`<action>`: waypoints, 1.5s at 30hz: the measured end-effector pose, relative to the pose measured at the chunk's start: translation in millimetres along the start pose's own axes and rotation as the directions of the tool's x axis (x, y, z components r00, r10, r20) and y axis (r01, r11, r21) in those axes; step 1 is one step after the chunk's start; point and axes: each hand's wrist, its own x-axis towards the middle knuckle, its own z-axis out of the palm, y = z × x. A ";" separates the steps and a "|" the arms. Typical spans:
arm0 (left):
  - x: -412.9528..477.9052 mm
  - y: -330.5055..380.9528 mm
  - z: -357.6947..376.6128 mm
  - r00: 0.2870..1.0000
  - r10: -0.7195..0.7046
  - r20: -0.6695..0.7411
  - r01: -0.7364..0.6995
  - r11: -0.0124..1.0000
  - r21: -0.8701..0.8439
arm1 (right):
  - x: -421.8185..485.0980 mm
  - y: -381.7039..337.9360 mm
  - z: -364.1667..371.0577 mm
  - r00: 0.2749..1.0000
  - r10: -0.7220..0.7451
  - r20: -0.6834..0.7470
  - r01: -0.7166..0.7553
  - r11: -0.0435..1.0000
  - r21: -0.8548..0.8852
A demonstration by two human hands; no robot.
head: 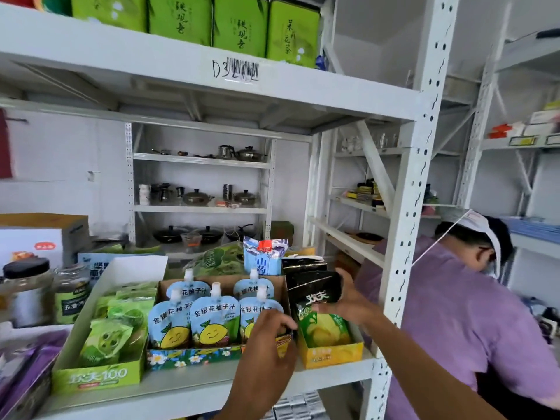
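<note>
A snack packet (325, 327) with a black top and a green-yellow front stands in a small yellow display box (331, 356) at the right end of the shelf. My right hand (348, 301) grips the packet's black top from the right side. More black packets (303, 265) stand behind it. My left hand (266, 341) reaches in from below, its fingers curled over the left wall of the yellow box, beside the packet.
Left of the box stand a carton of blue juice pouches (212, 319), a green carton of green sachets (103, 371) and jars (28, 292). A white shelf upright (406, 268) rises at right. A person in purple (454, 298) bends down beyond it. Green tins (239, 24) fill the shelf above.
</note>
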 end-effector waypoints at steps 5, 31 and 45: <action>-7.1 -14.9 7.2 0.999 -0.013 0.037 0.011 0.999 0.036 | 0.8 4.1 1.2 1.000 -0.011 0.028 0.008 0.993 0.115; -31.6 3.5 2.7 0.979 -0.159 0.125 0.170 0.982 -0.081 | -81.2 -47.6 -2.4 0.908 -0.207 -0.365 0.242 0.969 0.051; -105.0 89.4 -100.6 0.971 -0.088 0.220 0.212 0.742 -0.636 | -249.2 -117.6 64.2 0.930 -0.118 -0.347 0.301 0.784 0.543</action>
